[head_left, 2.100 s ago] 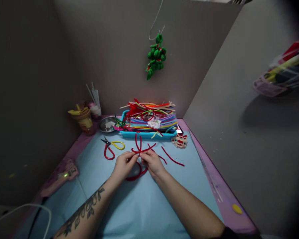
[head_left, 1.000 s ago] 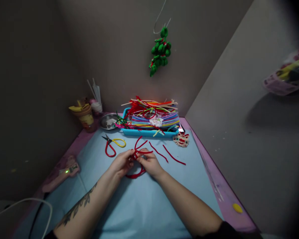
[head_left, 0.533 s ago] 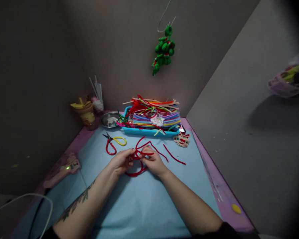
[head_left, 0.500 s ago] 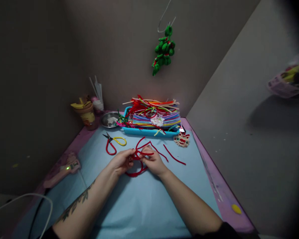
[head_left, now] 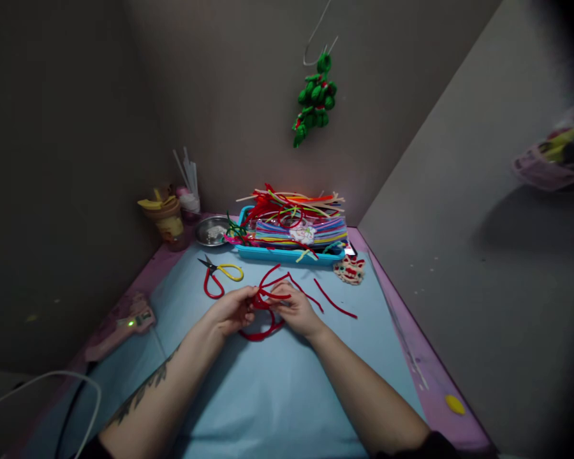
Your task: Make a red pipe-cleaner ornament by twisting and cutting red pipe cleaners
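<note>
Red pipe cleaners [head_left: 261, 335], bent into loops with several loose ends, are held between my two hands over the middle of the blue sheet. My left hand [head_left: 236, 309] pinches them between thumb and fingertips. From the other side, the closed fingers of my right hand [head_left: 293, 310] grip the same red pipe cleaners near a strand pointing right. Beyond my right hand, a bent red strand and a separate red pipe cleaner [head_left: 335, 299] lie on the sheet. Scissors [head_left: 215, 274] with one red and one yellow handle rest open beyond my left hand.
A blue tray [head_left: 287, 256] of coloured pipe cleaners stands at the back, with a metal bowl [head_left: 213, 231] left of it. A glue gun [head_left: 124, 328] with a lit green light lies left. A cream-and-red face piece [head_left: 349, 271] sits right. A green ornament [head_left: 317, 95] hangs above.
My hands stay in nearly the same place on the red pipe cleaners. The strand at my right fingers looks slightly shorter and shifted left. The view has moved a little.
</note>
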{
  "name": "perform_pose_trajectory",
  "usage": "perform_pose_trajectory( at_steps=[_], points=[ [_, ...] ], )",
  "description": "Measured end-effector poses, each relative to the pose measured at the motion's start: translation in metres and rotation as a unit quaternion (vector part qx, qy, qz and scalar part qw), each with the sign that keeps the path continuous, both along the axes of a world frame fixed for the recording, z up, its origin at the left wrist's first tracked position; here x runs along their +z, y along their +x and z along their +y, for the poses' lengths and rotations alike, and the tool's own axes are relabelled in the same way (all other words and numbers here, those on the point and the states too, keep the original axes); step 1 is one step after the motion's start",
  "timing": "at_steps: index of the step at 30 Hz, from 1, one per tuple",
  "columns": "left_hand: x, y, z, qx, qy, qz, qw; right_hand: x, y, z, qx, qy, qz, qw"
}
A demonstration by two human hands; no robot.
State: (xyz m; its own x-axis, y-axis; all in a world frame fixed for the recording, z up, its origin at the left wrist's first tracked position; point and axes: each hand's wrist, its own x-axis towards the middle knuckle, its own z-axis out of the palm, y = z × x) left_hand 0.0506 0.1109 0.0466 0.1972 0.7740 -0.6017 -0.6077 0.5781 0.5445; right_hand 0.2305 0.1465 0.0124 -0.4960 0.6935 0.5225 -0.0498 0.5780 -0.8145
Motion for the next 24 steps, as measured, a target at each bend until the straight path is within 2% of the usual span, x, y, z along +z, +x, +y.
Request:
perform_pose_trajectory(
  at_steps=[4, 8, 16, 20, 24],
  points=[
    [0.001, -0.002, 0.0, 0.003, 0.012, 0.014, 1.0, 0.002, 0.002, 0.001, -0.013, -0.026, -0.017, 0.999],
    [0.005, -0.002, -0.002, 0.016, 0.052, 0.069, 0.996, 0.005, 0.003, -0.001, -0.007, -0.049, -0.028, 0.998],
    [0.01, -0.004, -0.003, -0.001, 0.1, 0.13, 0.987, 0.006, 0.005, 0.001, 0.011, -0.094, -0.018, 0.995],
    [0.014, -0.007, -0.002, -0.011, 0.162, 0.213, 0.964, -0.002, 0.006, 0.006, 0.044, -0.19, 0.009, 0.981],
    [0.011, -0.006, -0.002, -0.031, 0.235, 0.296, 0.925, -0.006, 0.004, 0.004, 0.062, -0.312, 0.055, 0.947]
  ],
)
